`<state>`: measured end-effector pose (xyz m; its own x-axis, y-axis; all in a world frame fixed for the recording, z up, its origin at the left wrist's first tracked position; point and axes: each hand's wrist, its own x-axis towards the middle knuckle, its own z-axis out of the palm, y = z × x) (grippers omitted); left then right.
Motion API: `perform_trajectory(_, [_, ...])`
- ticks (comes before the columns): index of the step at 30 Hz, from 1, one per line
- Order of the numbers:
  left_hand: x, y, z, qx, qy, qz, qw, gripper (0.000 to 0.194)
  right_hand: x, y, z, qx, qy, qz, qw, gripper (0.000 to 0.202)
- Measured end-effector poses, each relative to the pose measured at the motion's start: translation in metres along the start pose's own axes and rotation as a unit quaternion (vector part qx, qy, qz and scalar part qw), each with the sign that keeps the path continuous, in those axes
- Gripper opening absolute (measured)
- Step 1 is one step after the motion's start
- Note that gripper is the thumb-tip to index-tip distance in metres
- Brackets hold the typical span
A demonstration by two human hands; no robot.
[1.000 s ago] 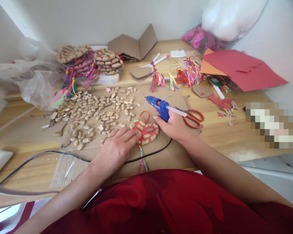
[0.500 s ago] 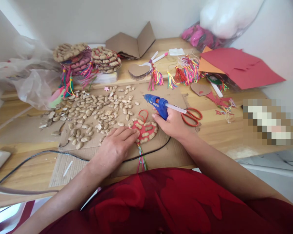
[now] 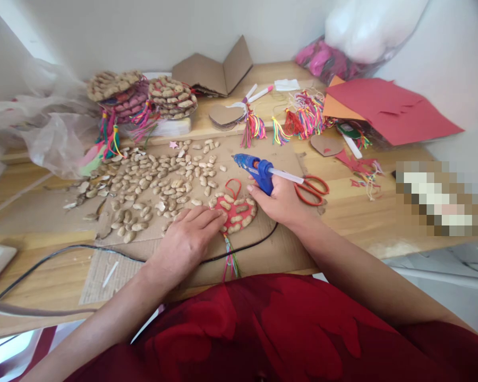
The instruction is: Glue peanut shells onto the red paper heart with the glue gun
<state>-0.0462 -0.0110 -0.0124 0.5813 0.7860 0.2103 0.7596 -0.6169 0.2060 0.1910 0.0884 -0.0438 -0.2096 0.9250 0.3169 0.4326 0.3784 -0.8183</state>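
Note:
Blue hot glue gun (image 3: 264, 180) in my right hand (image 3: 281, 204), whose fingers wrap round its handle. Its nozzle points left over the cardboard, and a white glue stick juts from the back. Below the nozzle lies a red heart-shaped ornament (image 3: 231, 212) with peanuts round its edge and some across its middle. A red loop tops it, and a colourful tassel (image 3: 231, 260) hangs below. My left hand (image 3: 189, 233) is closed over the ornament's left edge, fingers together; the fingertips are partly hidden. Many loose peanuts (image 3: 165, 172) spread out beyond my left hand.
Red-handled scissors (image 3: 313, 191) lie right of my right hand. A black cord (image 3: 255, 243) crosses the cardboard. Stacked peanut ornaments (image 3: 171, 98), cardboard hearts (image 3: 225, 115) and tassels (image 3: 308, 111) stand at the back. Red sheets (image 3: 398, 111) lie at right, a plastic bag (image 3: 59, 138) at left.

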Motion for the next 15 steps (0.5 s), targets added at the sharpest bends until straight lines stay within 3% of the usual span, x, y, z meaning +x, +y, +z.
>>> perform_trajectory(15, [-0.0001,0.0017,-0.0027,-0.013,-0.009,-0.008,1.000,0.033,0.0003,0.0013,0.0010,0.010,-0.001,0.000,1.000,0.024])
